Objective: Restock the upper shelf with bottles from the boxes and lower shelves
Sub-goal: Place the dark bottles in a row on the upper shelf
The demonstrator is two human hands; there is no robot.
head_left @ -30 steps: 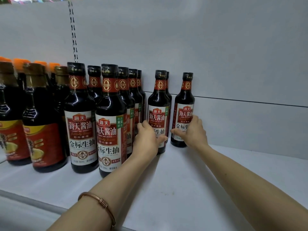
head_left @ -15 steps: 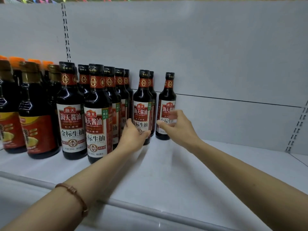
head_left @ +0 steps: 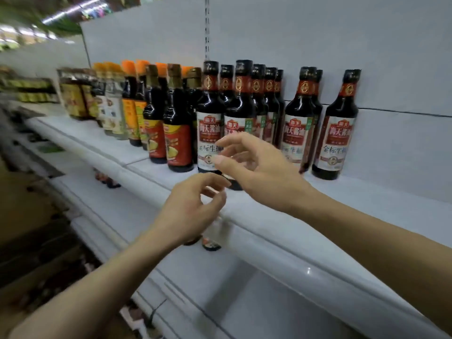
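Dark soy sauce bottles with red and white labels stand in rows on the white upper shelf [head_left: 367, 199]. The rightmost bottle [head_left: 336, 126] stands alone near the back panel, with a pair of bottles [head_left: 299, 123] to its left. My right hand [head_left: 256, 167] hovers in front of the rows with loosely curled fingers and holds nothing. My left hand [head_left: 193, 209] is lower, at the shelf's front lip, fingers relaxed and empty. Below the lip, bottle caps [head_left: 211, 244] on a lower shelf peek out.
Bottles with red and yellow labels [head_left: 177, 133], orange-capped bottles [head_left: 129, 104] and jars [head_left: 73, 94] fill the shelf further left. Brown cardboard boxes [head_left: 31, 241] sit at the lower left, blurred. The shelf surface right of the last bottle is bare white.
Both hands have let go of the bottles and pulled back toward me. The view has swung left and down, showing more of the shelf and the lower shelves.
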